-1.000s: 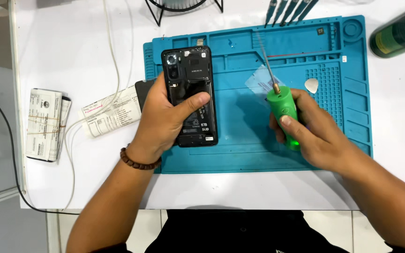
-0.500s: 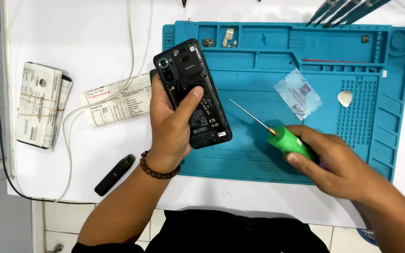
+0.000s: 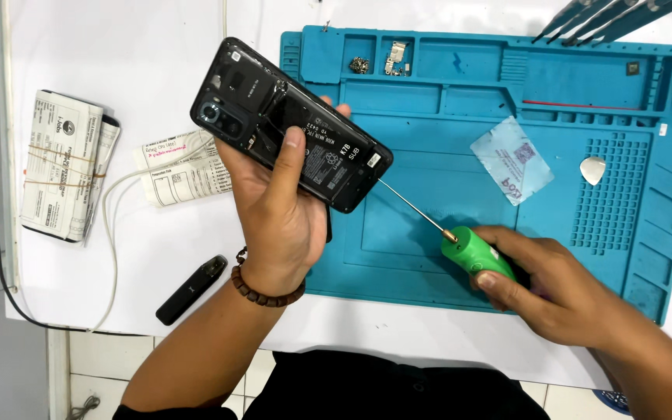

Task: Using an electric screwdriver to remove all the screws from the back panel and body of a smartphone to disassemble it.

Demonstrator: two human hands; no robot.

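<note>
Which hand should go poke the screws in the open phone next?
Probably the right hand: it already grips the green screwdriver, whose thin tip reaches the lower corner of the phone. The left hand is busy holding the phone up off the blue mat.

Left hand (image 3: 278, 206) raised, fingers curled in a grip, thumb extended; right hand (image 3: 542, 284) low, fist closed.
</note>
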